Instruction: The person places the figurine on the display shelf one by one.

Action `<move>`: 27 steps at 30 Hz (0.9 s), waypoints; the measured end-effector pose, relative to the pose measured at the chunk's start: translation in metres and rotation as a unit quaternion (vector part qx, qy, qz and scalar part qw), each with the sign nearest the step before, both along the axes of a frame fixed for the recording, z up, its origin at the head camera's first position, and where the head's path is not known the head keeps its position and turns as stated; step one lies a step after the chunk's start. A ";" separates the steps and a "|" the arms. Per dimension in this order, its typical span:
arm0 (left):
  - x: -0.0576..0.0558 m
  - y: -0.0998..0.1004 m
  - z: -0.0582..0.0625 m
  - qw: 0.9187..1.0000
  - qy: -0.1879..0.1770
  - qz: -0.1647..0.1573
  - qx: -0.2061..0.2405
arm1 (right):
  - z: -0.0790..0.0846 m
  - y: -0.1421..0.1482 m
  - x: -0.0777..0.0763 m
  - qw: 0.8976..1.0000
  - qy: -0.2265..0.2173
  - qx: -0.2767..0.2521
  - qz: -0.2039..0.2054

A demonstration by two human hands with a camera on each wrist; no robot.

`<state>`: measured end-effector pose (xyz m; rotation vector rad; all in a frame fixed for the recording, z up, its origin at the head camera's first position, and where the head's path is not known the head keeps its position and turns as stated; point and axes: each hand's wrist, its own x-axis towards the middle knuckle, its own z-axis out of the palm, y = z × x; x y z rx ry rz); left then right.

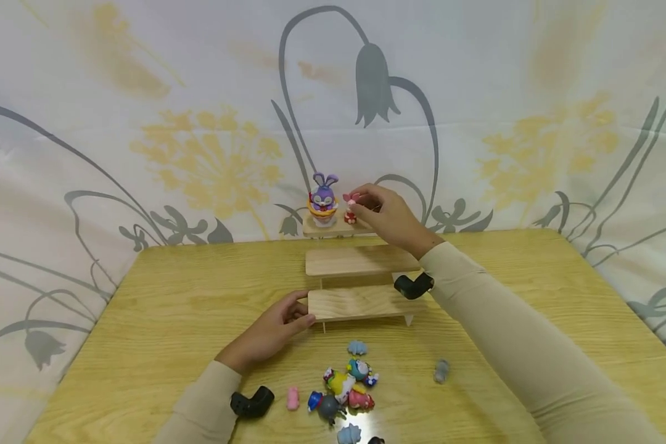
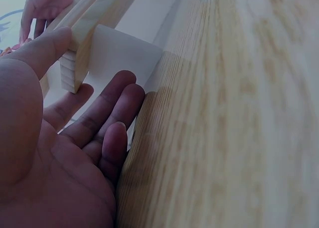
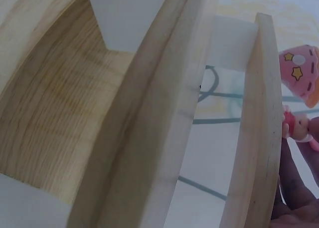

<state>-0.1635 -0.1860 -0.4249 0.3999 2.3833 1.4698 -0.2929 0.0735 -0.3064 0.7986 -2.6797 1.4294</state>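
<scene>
Beige cloth of the right sleeve (image 1: 510,333) fills the lower right of my head view, running up past the wooden boards to the right hand (image 1: 388,216). That hand pinches the pink figure (image 1: 350,217) between thumb and fingertips, over the top board (image 1: 313,228), at the left tip of the hand. I read its long axis as close to upright, pink ears up and red base down. Base against board is the relation I judge to matter most; whether they touch or leave a sliver of air, I cannot tell, even from the right wrist. Just to the figure's left stands the purple rabbit figure (image 1: 323,200), apart from it, so leftward room looks tight to me. On the near side, the left hand (image 1: 272,327) holds the left end of the lowest board (image 1: 363,302), thumb and forefinger on either side of it, the other fingers loosely bent. From there the pink figure lies well off, farther back and higher, so the right hand is clearly the nearer one.
</scene>
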 end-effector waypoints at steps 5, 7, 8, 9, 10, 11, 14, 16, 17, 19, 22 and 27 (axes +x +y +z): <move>0.000 -0.002 -0.002 1.000 -0.002 0.000 0.004 | 0.001 -0.002 0.000 1.000 -0.009 0.003 0.005; 0.000 -0.002 -0.002 1.000 -0.002 -0.001 0.004 | 0.002 -0.002 0.000 1.000 -0.012 0.003 0.009; 0.000 -0.002 -0.003 1.000 -0.002 -0.001 0.004 | 0.002 -0.002 0.000 1.000 -0.015 0.002 0.011; 0.000 -0.002 -0.002 1.000 -0.002 -0.001 0.004 | 0.003 -0.001 0.000 1.000 -0.017 0.000 0.011; -0.001 -0.002 -0.003 1.000 -0.003 -0.002 0.002 | 0.003 0.000 0.000 1.000 -0.019 -0.002 0.012; -0.001 -0.002 -0.002 1.000 -0.003 -0.002 0.002 | 0.003 0.001 0.000 1.000 -0.019 -0.005 0.012; -0.002 0.000 -0.002 1.000 -0.004 0.001 0.002 | 0.002 0.005 0.000 1.000 -0.006 -0.018 0.005; -0.003 0.001 -0.003 1.000 -0.003 0.003 0.002 | 0.001 0.008 0.001 0.999 0.012 -0.037 -0.005; -0.003 0.002 -0.003 1.000 -0.002 0.003 0.002 | 0.000 0.009 0.003 0.999 0.024 -0.047 -0.014; -0.003 0.002 -0.004 1.000 -0.001 -0.002 0.000 | -0.004 0.012 0.009 0.996 0.048 -0.071 -0.030; -0.002 0.002 -0.005 1.000 -0.002 -0.002 -0.005 | -0.008 0.016 0.024 0.989 0.093 -0.104 -0.043; -0.001 0.000 -0.002 1.000 -0.001 0.007 -0.013 | -0.015 0.017 0.065 0.976 0.186 -0.111 -0.016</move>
